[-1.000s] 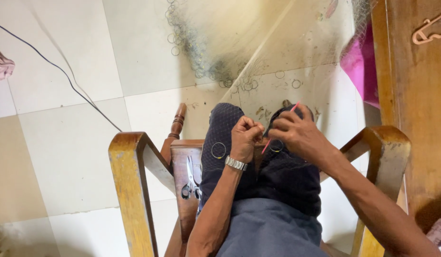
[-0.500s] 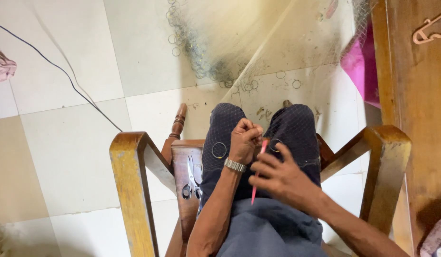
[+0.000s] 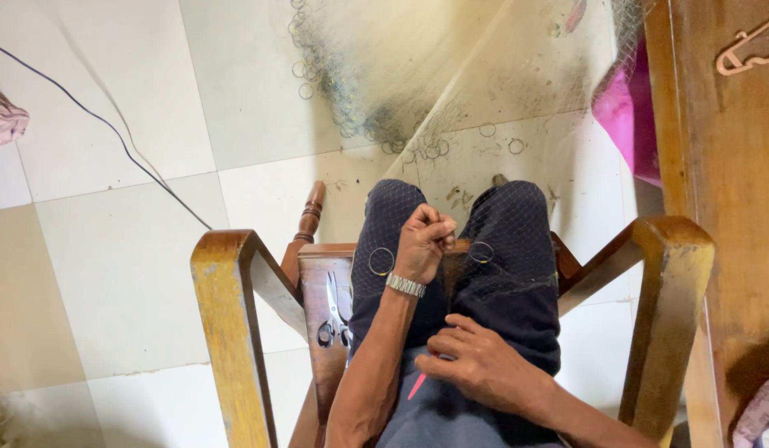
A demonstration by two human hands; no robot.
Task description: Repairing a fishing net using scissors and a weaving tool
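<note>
I see my left hand (image 3: 423,242) closed tight on the thin, see-through net (image 3: 492,99) over my knees. My right hand (image 3: 481,366), nearer, grips a slim red needle (image 3: 417,386). Small metal rings (image 3: 381,261) hang on the net. Steel scissors (image 3: 334,311) lie left on the wooden chair (image 3: 227,332).

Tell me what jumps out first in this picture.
The left hand is raised over the knees, pinching a fine net with small rings that spreads out across the tiled floor. The right hand rests lower on the lap, holding a slim red tool. Scissors lie on the wooden chair seat beside the left leg.
</note>
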